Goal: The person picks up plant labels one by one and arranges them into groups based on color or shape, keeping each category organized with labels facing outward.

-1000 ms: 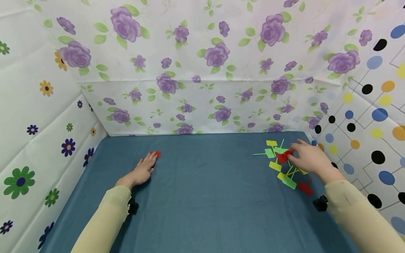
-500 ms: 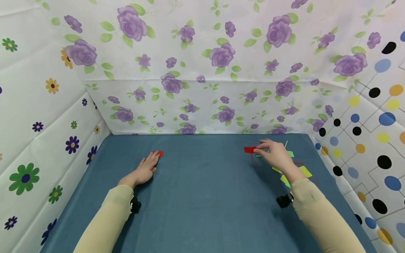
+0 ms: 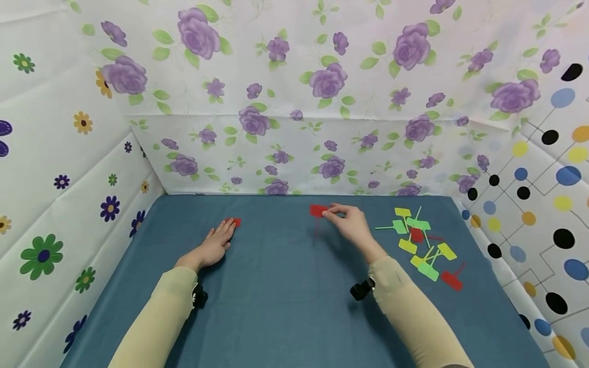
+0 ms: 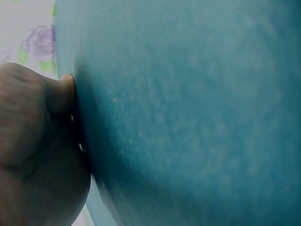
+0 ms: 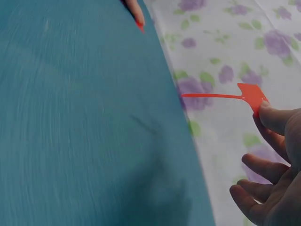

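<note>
My right hand [image 3: 352, 227] pinches a red T-shaped plant label [image 3: 317, 210] by its flat head, between thumb and forefinger. Its thin stem points down over the blue cloth; in the right wrist view the other fingers are spread loosely, away from the label [image 5: 251, 95]. On the left, my left hand [image 3: 209, 249] lies flat on the cloth with straight fingers. Under its fingertips is another red label [image 3: 237, 222], of which only one end of the head shows. The left wrist view has the hand [image 4: 33, 132] against the cloth, with that label hidden.
Right of my right hand lies a loose group of plant labels: several yellow [image 3: 407, 246] and green [image 3: 429, 271] ones, plus red ones [image 3: 452, 281]. The blue cloth [image 3: 276, 306] meets a flowered sheet [image 3: 285, 153] at the back and patterned sheets at both sides.
My right hand has picked the red label from the group and carried it left toward the middle. My left hand has stayed on its label. The view has shifted slightly.
</note>
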The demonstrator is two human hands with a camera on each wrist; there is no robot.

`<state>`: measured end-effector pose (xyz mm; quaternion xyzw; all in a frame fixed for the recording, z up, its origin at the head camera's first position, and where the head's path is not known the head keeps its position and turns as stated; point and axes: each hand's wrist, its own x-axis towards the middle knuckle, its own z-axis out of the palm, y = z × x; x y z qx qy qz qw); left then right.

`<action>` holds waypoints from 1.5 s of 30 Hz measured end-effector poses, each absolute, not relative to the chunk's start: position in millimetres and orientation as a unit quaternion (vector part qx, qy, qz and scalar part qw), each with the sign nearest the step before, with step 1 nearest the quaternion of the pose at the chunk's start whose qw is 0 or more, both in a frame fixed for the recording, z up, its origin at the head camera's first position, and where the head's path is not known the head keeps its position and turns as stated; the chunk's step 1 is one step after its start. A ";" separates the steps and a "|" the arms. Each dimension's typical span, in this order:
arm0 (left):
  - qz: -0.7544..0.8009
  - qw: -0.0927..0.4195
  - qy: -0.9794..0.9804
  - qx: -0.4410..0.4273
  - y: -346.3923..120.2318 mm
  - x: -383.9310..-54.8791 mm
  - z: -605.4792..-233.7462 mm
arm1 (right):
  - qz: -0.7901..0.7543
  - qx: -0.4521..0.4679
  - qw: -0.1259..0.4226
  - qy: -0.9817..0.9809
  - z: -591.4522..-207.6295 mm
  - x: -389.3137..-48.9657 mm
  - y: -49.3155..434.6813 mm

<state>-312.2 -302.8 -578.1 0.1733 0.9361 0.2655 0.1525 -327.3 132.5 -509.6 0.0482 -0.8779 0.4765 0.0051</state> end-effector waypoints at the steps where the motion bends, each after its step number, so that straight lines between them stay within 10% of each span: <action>1: 0.264 0.153 0.936 0.175 -303.2 -312.6 -578.5 | 0.484 0.045 0.002 -0.874 -511.6 -328.3 124.5; 45: 0.262 0.163 0.937 0.165 -302.9 -312.4 -577.0 | 0.494 0.058 -0.042 -0.866 -531.7 -342.7 -36.1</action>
